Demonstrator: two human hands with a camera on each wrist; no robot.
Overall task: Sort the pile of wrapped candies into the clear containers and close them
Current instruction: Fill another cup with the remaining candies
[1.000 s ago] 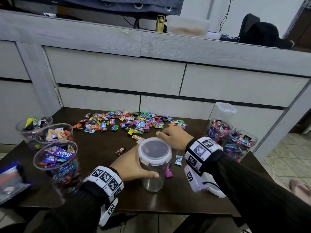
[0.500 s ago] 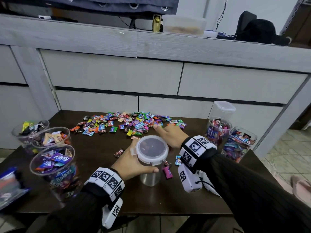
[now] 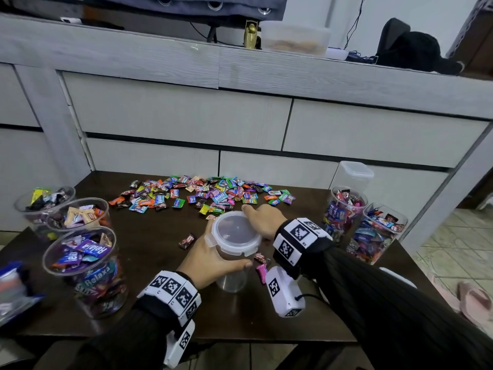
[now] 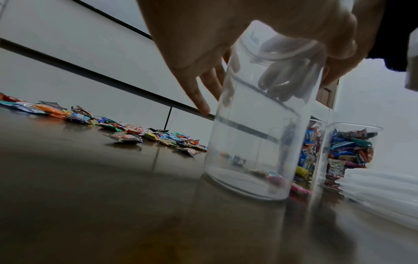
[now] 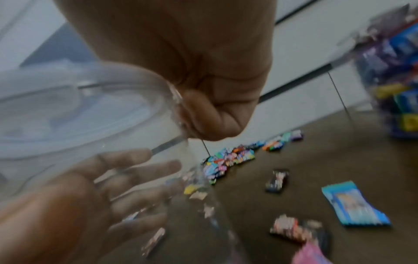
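An empty clear container [image 3: 232,276] stands near the table's front middle, with a translucent lid [image 3: 236,232] on top. My left hand [image 3: 210,259] grips its wall from the left, thumb across the front. In the left wrist view the container [image 4: 260,142] is empty and those fingers [image 4: 282,85] show through it. My right hand [image 3: 262,220] grips the lid's far right edge, and in the blurred right wrist view its thumb [image 5: 210,116] is curled against the rim. The candy pile [image 3: 202,194] lies spread behind.
Three open candy-filled containers [image 3: 80,252] stand at the left of the dark table [image 3: 149,263]. Two more [image 3: 344,209] and a lidded empty one [image 3: 353,174] stand at the right. Loose candies [image 3: 188,240] lie around the held container. Grey drawers rise behind.
The container, with both hands on it, has shifted slightly left and away. The candies around it have not moved.
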